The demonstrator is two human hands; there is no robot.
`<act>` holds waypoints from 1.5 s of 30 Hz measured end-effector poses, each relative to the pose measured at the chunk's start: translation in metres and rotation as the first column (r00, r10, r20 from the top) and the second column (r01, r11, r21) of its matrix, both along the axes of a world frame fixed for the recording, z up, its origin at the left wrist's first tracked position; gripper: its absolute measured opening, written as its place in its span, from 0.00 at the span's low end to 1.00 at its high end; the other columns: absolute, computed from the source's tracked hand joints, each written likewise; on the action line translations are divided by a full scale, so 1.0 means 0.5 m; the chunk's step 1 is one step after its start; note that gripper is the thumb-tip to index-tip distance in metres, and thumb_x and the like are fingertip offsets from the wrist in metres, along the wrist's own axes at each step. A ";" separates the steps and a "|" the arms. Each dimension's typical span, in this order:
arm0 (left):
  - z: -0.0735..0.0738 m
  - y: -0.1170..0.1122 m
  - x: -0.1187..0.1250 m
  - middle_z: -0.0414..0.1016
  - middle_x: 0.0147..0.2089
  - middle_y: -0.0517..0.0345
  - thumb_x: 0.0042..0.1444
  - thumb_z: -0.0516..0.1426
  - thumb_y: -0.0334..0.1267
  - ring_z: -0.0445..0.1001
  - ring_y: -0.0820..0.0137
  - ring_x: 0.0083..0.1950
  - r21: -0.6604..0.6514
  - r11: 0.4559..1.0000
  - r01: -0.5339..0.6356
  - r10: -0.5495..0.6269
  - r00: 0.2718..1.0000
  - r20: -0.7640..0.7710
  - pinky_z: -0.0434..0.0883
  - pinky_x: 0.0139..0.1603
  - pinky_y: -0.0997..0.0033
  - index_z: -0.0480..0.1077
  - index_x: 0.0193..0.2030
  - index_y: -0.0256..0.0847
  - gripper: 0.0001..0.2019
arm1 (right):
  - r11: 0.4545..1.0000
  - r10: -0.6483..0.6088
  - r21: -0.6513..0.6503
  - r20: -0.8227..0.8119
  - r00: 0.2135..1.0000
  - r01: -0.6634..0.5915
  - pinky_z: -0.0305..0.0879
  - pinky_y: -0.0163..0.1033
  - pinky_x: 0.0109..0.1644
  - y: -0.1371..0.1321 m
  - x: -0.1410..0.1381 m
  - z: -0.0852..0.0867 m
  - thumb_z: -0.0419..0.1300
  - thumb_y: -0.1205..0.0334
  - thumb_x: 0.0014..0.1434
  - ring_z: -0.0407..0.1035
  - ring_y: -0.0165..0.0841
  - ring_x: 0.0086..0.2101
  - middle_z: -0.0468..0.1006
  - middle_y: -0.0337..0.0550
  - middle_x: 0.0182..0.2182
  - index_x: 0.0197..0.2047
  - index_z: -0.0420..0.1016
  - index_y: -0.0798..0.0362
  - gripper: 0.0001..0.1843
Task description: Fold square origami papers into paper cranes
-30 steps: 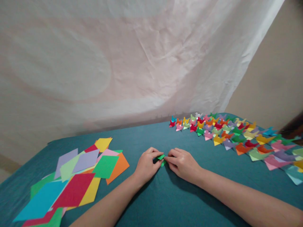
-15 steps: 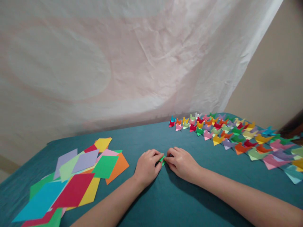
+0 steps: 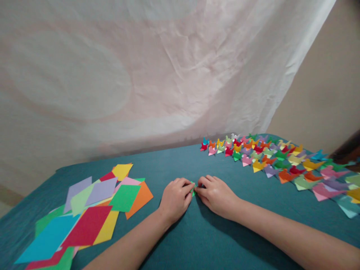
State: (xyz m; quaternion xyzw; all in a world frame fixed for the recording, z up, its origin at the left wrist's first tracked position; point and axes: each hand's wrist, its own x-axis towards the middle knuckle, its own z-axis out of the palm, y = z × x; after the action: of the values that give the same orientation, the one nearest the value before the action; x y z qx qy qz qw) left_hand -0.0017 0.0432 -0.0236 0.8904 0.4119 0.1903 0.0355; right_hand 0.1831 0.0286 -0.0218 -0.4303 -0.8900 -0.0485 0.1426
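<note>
A small folded green paper (image 3: 194, 188) lies on the teal table (image 3: 197, 240) between my two hands. My left hand (image 3: 176, 198) pinches its left side with curled fingers. My right hand (image 3: 215, 195) pinches its right side, fingers pressed together. Most of the green paper is hidden under my fingertips; only a sliver shows. Both forearms rest on the table.
A loose pile of coloured paper squares (image 3: 90, 213) lies at the left. Rows of small folded paper figures (image 3: 275, 161) in many colours stand at the right and back right. A creased white sheet (image 3: 140, 75) hangs behind the table.
My hands have closed in on the green paper, so less of it shows than a second ago. Nothing else has moved.
</note>
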 end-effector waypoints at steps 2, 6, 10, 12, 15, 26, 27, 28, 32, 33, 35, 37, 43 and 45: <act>0.001 -0.002 0.000 0.72 0.44 0.55 0.60 0.51 0.33 0.68 0.65 0.45 0.007 1.000 0.000 0.000 1.000 -0.003 0.66 0.47 0.65 0.71 0.48 0.44 0.12 | 1.000 -0.003 -0.004 -0.003 1.000 0.003 0.56 0.40 0.40 0.000 0.000 0.000 0.54 0.67 0.59 0.62 0.36 0.40 0.71 0.44 0.38 0.41 0.75 0.50 0.09; 0.003 -0.006 -0.002 0.72 0.45 0.55 0.60 0.50 0.33 0.68 0.65 0.45 0.017 1.000 0.013 -0.013 1.000 -0.013 0.67 0.47 0.64 0.71 0.47 0.43 0.12 | 1.000 -0.008 0.003 0.003 1.000 0.008 0.55 0.40 0.40 -0.001 0.000 -0.001 0.55 0.66 0.59 0.62 0.36 0.39 0.71 0.44 0.38 0.41 0.75 0.50 0.09; 0.005 -0.008 -0.002 0.72 0.45 0.55 0.60 0.50 0.34 0.68 0.65 0.46 0.022 0.999 0.027 -0.026 0.999 -0.035 0.67 0.47 0.64 0.70 0.48 0.42 0.12 | 1.000 -0.002 0.031 0.020 1.000 0.001 0.55 0.40 0.39 -0.002 0.000 -0.002 0.55 0.66 0.60 0.61 0.36 0.39 0.71 0.45 0.38 0.41 0.74 0.51 0.09; 0.007 -0.009 -0.001 0.71 0.46 0.55 0.60 0.50 0.35 0.68 0.64 0.46 0.025 0.999 0.029 -0.028 0.999 -0.047 0.67 0.46 0.63 0.70 0.49 0.42 0.13 | 0.999 -0.002 0.048 0.037 0.999 0.000 0.55 0.40 0.38 -0.002 -0.001 -0.003 0.54 0.65 0.60 0.61 0.36 0.38 0.70 0.45 0.37 0.40 0.74 0.51 0.08; 0.010 -0.013 0.001 0.71 0.47 0.54 0.60 0.50 0.35 0.67 0.63 0.47 0.023 0.999 0.027 -0.025 0.997 -0.066 0.66 0.46 0.62 0.69 0.50 0.42 0.13 | 0.998 -0.008 0.066 0.065 0.998 0.004 0.54 0.41 0.37 -0.001 -0.004 -0.005 0.54 0.65 0.60 0.61 0.36 0.38 0.70 0.45 0.37 0.37 0.74 0.53 0.07; 0.024 -0.020 0.001 0.69 0.48 0.51 0.58 0.52 0.39 0.67 0.61 0.48 0.013 0.999 0.048 -0.047 0.995 -0.088 0.67 0.47 0.60 0.67 0.52 0.42 0.16 | 0.996 -0.059 0.068 0.094 0.994 0.052 0.55 0.42 0.39 -0.003 -0.004 0.002 0.54 0.63 0.60 0.62 0.38 0.39 0.71 0.46 0.37 0.40 0.72 0.55 0.08; 0.024 -0.018 0.001 0.70 0.48 0.50 0.58 0.52 0.39 0.67 0.61 0.48 0.011 0.999 0.047 -0.046 0.995 -0.084 0.67 0.47 0.60 0.67 0.52 0.42 0.16 | 0.997 -0.054 0.064 0.089 0.995 0.049 0.55 0.42 0.39 -0.002 -0.002 0.003 0.54 0.63 0.60 0.62 0.38 0.39 0.71 0.46 0.38 0.41 0.72 0.54 0.08; 0.023 -0.017 0.000 0.70 0.48 0.50 0.58 0.52 0.39 0.67 0.61 0.49 0.008 0.999 0.047 -0.046 0.996 -0.077 0.67 0.48 0.59 0.67 0.52 0.42 0.16 | 0.997 -0.046 0.061 0.087 0.995 0.041 0.55 0.42 0.39 -0.001 0.000 0.004 0.54 0.63 0.60 0.62 0.38 0.39 0.71 0.46 0.38 0.42 0.72 0.54 0.08; 0.012 -0.010 -0.005 0.67 0.55 0.51 0.58 0.52 0.38 0.64 0.61 0.56 -0.006 0.997 0.075 -0.075 0.997 -0.028 0.64 0.55 0.59 0.65 0.55 0.42 0.18 | 0.998 -0.012 0.060 0.094 0.995 0.007 0.56 0.43 0.41 0.002 0.007 0.002 0.54 0.63 0.60 0.62 0.38 0.39 0.71 0.46 0.39 0.43 0.72 0.53 0.09; 0.009 -0.008 -0.007 0.66 0.57 0.51 0.58 0.52 0.38 0.63 0.61 0.57 -0.011 0.996 0.086 -0.086 0.996 -0.021 0.63 0.57 0.59 0.64 0.56 0.41 0.18 | 0.998 -0.007 0.062 0.093 0.996 0.001 0.57 0.43 0.41 0.003 0.008 0.001 0.54 0.63 0.60 0.62 0.39 0.39 0.71 0.46 0.39 0.44 0.72 0.54 0.10; 0.005 -0.006 -0.009 0.66 0.58 0.51 0.59 0.51 0.38 0.63 0.62 0.59 -0.022 0.995 0.100 -0.100 0.995 -0.023 0.61 0.59 0.59 0.63 0.57 0.41 0.19 | 0.997 0.001 0.071 0.081 0.997 -0.006 0.57 0.43 0.41 0.004 0.009 -0.003 0.54 0.63 0.60 0.62 0.38 0.39 0.71 0.47 0.39 0.44 0.72 0.54 0.10; 0.004 -0.005 -0.009 0.66 0.58 0.51 0.60 0.50 0.38 0.64 0.62 0.58 -0.028 0.995 0.101 -0.102 0.994 -0.036 0.61 0.59 0.59 0.64 0.57 0.40 0.19 | 0.997 0.002 0.075 0.046 0.999 -0.006 0.57 0.42 0.42 0.004 0.009 -0.007 0.54 0.65 0.60 0.63 0.38 0.39 0.71 0.47 0.38 0.44 0.72 0.54 0.10; 0.009 -0.005 -0.007 0.67 0.58 0.53 0.61 0.49 0.37 0.64 0.63 0.58 -0.025 0.995 0.099 -0.100 0.994 -0.045 0.62 0.58 0.58 0.64 0.56 0.42 0.17 | 0.998 0.017 0.062 -0.076 0.997 -0.012 0.58 0.39 0.42 0.011 0.015 -0.018 0.52 0.69 0.58 0.63 0.35 0.39 0.72 0.45 0.37 0.43 0.74 0.52 0.12; 0.008 -0.003 -0.008 0.67 0.58 0.54 0.61 0.49 0.37 0.64 0.63 0.58 -0.021 0.994 0.104 -0.105 0.994 -0.039 0.62 0.58 0.58 0.64 0.56 0.42 0.17 | 0.997 0.036 0.070 -0.073 0.997 -0.031 0.58 0.39 0.42 0.015 0.019 -0.018 0.53 0.70 0.58 0.63 0.35 0.39 0.72 0.45 0.38 0.42 0.74 0.52 0.12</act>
State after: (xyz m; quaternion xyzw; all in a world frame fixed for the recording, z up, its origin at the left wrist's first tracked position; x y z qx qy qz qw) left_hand -0.0057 0.0416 -0.0195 0.9140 0.3673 0.1662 0.0457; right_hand 0.1926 0.0360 -0.0309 -0.4116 -0.8890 -0.0609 0.1912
